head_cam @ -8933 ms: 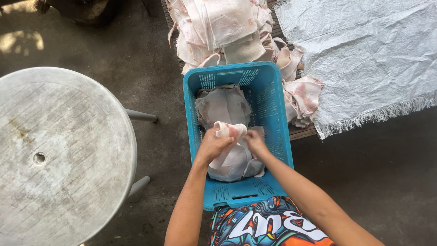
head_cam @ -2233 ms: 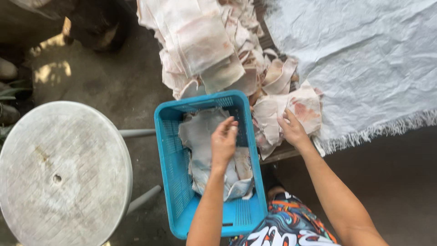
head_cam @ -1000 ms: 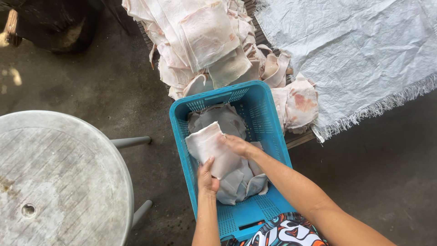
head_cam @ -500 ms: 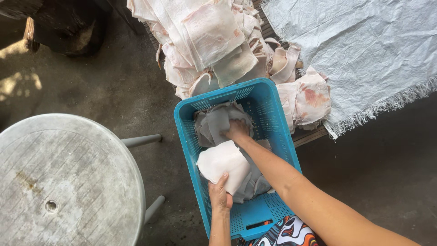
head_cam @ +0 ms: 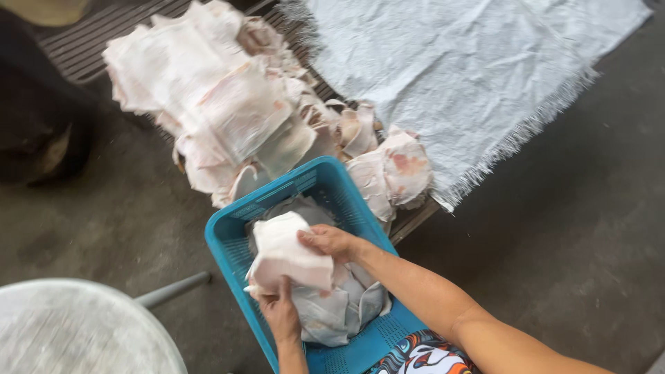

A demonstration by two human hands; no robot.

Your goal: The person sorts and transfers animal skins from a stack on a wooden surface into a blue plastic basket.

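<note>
**Both hands on a folded pale sheet above the blue basket**

The folded pale sheet (head_cam: 291,253) was held just over the blue plastic basket (head_cam: 228,242), at its middle. It was white to pinkish, with a soft, rounded fold on top. The left hand (head_cam: 280,315) gripped it from below, at the near lower edge, with the fingers closed around the sheet. The right hand (head_cam: 332,241) lay on its far upper corner, with the fingers curled over the edge, so both hands were closed on the same piece.

In my judgement the sheet was limp and rather light, and perhaps a little damp or slippery, because it sagged and followed the shape of the hands. It was not stiff, so it would droop if taken by one corner only. The better hold seemed to be at two opposite edges, or flat from under the fold.

Under the sheet, more crumpled pale sheets (head_cam: 332,312) filled the bottom of the basket. The basket stood close to the person, next to patterned shorts (head_cam: 422,360).

Beyond the basket, a big heap of similar sheets (head_cam: 208,104) lay on a slatted worktop (head_cam: 83,41), and some smaller rolled pieces (head_cam: 391,173) touched the basket's far rim. A white woven cloth with a frayed edge (head_cam: 471,76) covered the right part of the worktop. At the lower left, the edge of a round grey table (head_cam: 69,332) was visible on the concrete floor (head_cam: 575,228).
</note>
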